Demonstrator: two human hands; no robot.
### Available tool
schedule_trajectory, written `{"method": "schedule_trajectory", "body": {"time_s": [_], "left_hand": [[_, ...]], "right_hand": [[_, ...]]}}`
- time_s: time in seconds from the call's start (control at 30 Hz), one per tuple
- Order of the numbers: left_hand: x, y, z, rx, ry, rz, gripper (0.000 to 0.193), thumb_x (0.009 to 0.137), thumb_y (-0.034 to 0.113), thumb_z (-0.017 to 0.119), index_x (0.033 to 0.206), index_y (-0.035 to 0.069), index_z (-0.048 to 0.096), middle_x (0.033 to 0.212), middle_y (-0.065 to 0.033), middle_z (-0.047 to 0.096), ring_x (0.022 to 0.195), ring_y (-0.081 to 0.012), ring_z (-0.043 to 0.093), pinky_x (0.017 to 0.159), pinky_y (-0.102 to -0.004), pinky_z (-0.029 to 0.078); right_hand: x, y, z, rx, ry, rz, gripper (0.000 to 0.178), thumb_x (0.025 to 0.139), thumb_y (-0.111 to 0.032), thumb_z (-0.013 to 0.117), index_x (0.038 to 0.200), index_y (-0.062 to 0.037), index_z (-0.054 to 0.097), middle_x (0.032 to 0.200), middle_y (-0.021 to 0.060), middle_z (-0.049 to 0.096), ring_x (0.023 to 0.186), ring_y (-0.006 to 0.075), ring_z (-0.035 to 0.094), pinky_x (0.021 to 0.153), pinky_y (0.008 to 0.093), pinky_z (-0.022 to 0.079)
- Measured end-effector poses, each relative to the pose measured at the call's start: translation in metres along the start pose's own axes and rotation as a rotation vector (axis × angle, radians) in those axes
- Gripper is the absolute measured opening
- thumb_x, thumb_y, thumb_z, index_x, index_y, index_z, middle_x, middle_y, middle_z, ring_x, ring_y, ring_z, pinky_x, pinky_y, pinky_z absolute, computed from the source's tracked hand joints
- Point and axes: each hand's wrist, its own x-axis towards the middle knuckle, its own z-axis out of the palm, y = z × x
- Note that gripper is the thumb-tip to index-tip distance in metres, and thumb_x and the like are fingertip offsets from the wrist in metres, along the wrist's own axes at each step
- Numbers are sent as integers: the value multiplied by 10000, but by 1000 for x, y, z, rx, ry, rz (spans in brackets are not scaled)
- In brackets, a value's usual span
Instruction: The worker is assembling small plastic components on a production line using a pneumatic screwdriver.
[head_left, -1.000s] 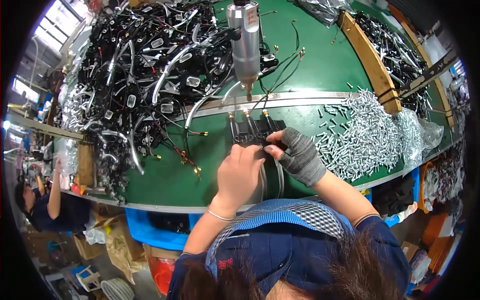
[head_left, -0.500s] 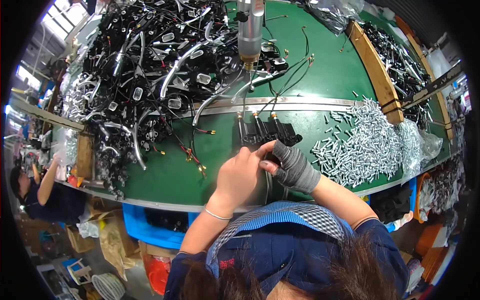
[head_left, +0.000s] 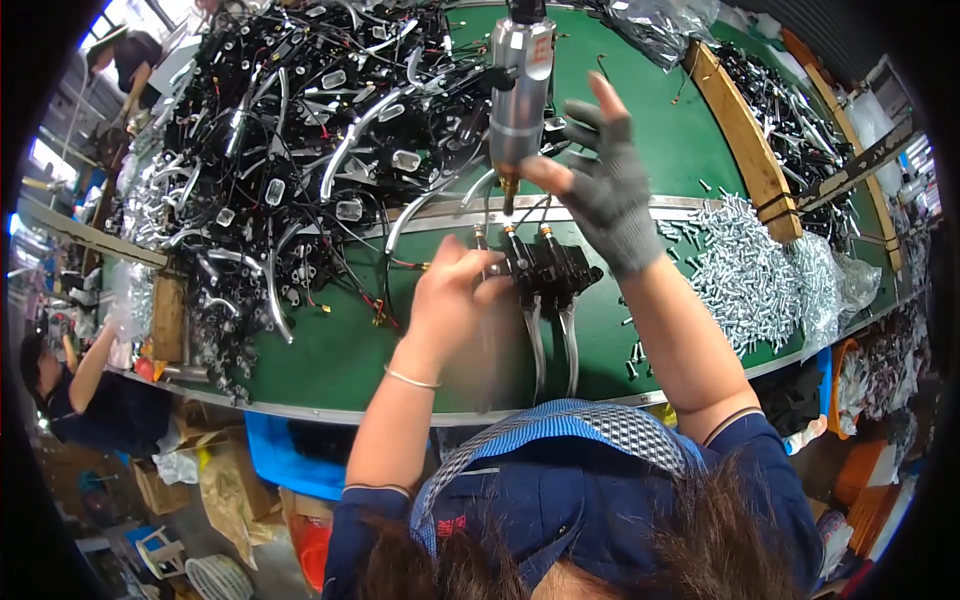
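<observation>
"Three black lever assemblies (head_left: 550,268) lie side by side on the green tabletop (head_left: 320,372), straight before us. How do we expect them to handle?"

"Light and stiff, we judge; the polished levers (head_left: 538,350) may slip, so we favour gripping the housings (head_left: 577,270), clear of the brass cable ends (head_left: 546,230)."

"And our hold?"

"Our left hand (head_left: 448,305) is at the leftmost assembly, fingers bent; through the blur we cannot tell if they pinch. Our gloved right hand (head_left: 612,200) spreads wide, closed on nothing, thumb overlapping the silver power driver (head_left: 520,115). Farther right, we see piled screws (head_left: 745,280)."

L grip (head_left: 448,308) blurry, top of pwr driver (head_left: 519,110) past upper edge
</observation>
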Motion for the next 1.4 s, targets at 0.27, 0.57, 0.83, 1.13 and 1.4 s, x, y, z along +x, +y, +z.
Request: {"method": "schedule_trajectory", "body": {"time_s": [0.27,0.57,0.83,1.13,1.4], "left_hand": [[-2,-18,14,-234,-164,-191,257,723,97,700,939,14,588,819,-99,496,703,-224,535,593,-303,451],[-5,-21,14,-252,-136,-107,204,736,61,679,897,3,568,811,-101,492,705,-222,530,619,-297,447],[-4,-22,13,-191,-152,-59,210,720,32,684,889,-2,563,766,-88,486,695,-210,524,609,-296,437],[-4,-25,14,-210,-128,-37,208,716,26,683,883,-7,561,754,-85,483,672,-201,498,606,-287,426],[-3,-27,14,-175,-133,-22,208,718,43,685,875,-8,558,746,-88,473,662,-200,490,603,-284,422]], "right_hand": [[28,-15,29,371,-193,458,681,669,-221,755,1204,-42,374,875,60,557,715,140,548,611,280,476],[-15,-1,5,931,88,641,578,653,-179,733,1126,-52,425,915,70,533,780,176,565,615,316,532],[-21,-3,5,871,122,635,594,642,-156,719,1142,-41,420,951,92,506,815,183,555,626,316,537],[-15,-2,10,857,75,665,541,710,-171,651,1167,-36,394,752,85,527,652,216,577,630,382,537],[-20,3,12,931,108,677,568,643,-180,724,1105,-27,432,898,72,504,746,172,547,602,310,515]]}}
